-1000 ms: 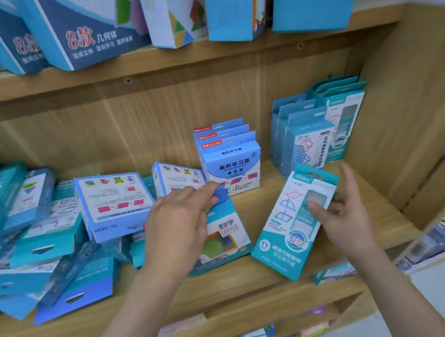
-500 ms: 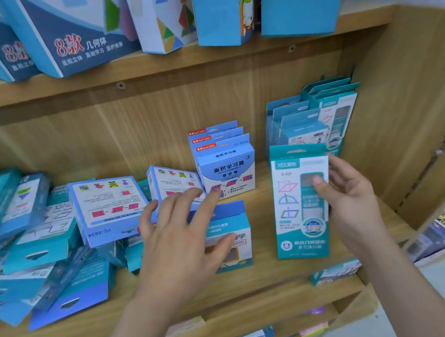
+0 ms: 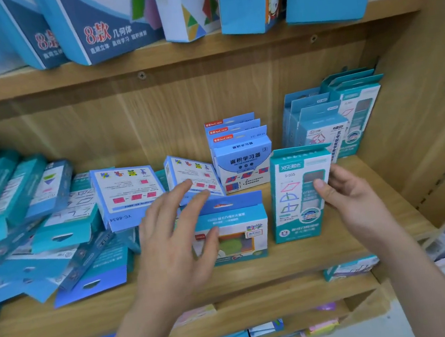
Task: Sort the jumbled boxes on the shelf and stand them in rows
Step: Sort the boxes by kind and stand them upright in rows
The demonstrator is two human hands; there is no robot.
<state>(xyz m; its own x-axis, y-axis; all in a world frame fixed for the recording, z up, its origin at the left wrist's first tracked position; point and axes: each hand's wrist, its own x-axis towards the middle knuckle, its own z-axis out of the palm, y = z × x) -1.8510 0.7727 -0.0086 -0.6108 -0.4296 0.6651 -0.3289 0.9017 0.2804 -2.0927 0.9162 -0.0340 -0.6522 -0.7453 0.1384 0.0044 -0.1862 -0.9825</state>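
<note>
The right hand [image 3: 356, 201] pinched the tall teal box [image 3: 298, 197] at its right edge, thumb on the front face and fingers behind. It held the box upright with its base on the shelf [image 3: 329, 252], just in front of the standing teal rows [image 3: 358, 119] by the right wall. The left hand [image 3: 174, 242] was spread wide with straight fingers. Its thumb touched the front of the short blue box [image 3: 240, 219], which stood upright just beside the tall teal box, and it gripped nothing. The blue row [image 3: 243, 162] stood in file behind. The jumbled pile [image 3: 53, 239] lay flat and overlapping at the left, not yet sorted. The step in hand appeared to be standing sorted boxes upright. The next move probably called for sliding the tall teal box back against its matching row and releasing it only once steady, since its narrow base looked likely to tip.
</note>
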